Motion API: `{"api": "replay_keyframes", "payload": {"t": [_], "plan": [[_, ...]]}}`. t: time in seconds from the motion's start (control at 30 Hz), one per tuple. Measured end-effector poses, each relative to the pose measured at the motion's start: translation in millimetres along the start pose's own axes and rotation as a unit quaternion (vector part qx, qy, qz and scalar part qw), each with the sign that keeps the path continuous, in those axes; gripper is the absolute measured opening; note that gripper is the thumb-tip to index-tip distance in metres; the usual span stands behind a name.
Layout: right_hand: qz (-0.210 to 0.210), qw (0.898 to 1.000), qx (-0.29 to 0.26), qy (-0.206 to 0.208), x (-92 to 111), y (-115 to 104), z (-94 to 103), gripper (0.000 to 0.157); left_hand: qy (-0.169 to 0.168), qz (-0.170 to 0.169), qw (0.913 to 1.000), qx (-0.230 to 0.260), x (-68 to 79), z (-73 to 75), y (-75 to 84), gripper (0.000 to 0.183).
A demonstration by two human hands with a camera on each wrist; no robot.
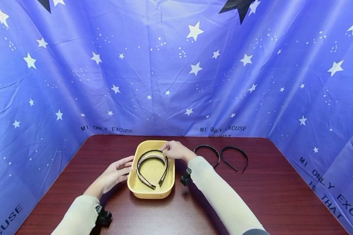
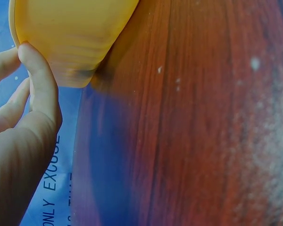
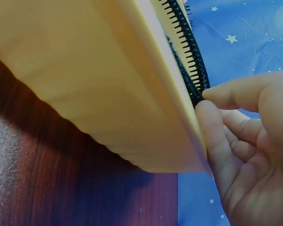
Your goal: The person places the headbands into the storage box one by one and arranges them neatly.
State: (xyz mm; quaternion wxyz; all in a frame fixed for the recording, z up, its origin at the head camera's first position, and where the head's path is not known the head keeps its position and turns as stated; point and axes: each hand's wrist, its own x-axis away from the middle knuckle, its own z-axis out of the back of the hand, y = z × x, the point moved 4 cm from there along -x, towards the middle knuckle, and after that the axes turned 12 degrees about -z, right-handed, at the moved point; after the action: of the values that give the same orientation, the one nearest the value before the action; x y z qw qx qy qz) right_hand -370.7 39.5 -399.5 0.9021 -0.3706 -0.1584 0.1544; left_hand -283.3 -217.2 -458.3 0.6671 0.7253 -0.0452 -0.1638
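Note:
A yellow plastic tub [image 1: 151, 195] stands on the table, with black toothed headbands [image 1: 140, 174] nested inside it; one has a pale, shiny band. At the tub's far right corner, my right hand [image 1: 176, 150] pinches a black headband [image 3: 194, 61] between thumb and finger, close over the rim. In the right wrist view the headband's comb teeth show along the tub's edge. My left hand [image 1: 115, 173] touches the tub's left rim with extended fingers; in the left wrist view a fingertip [image 2: 27, 52] rests against that rim.
Two more black headbands lie on the table to the right: one [image 1: 208, 146] partly behind the right wrist, the other [image 1: 234, 148] beside it. The dark red-brown table [image 1: 282, 195] meets a blue star-printed curtain [image 1: 164, 75] at its back and sides.

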Motion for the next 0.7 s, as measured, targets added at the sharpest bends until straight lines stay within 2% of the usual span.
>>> {"api": "replay_keyframes", "payload": {"t": [0.27, 0.7], "plan": [[-0.02, 1.0, 0.005, -0.01, -8.6, 2.2, -2.5, 0.021, -0.003, 0.0, 1.0, -0.001, 0.0, 0.5, -0.6, 0.065], [-0.019, 0.993, 0.112, 0.022, -8.4, -5.6, -6.1, 0.014, -0.004, 0.005, 1.0, 0.006, -0.1, -0.9, 1.3, 0.066]]}}
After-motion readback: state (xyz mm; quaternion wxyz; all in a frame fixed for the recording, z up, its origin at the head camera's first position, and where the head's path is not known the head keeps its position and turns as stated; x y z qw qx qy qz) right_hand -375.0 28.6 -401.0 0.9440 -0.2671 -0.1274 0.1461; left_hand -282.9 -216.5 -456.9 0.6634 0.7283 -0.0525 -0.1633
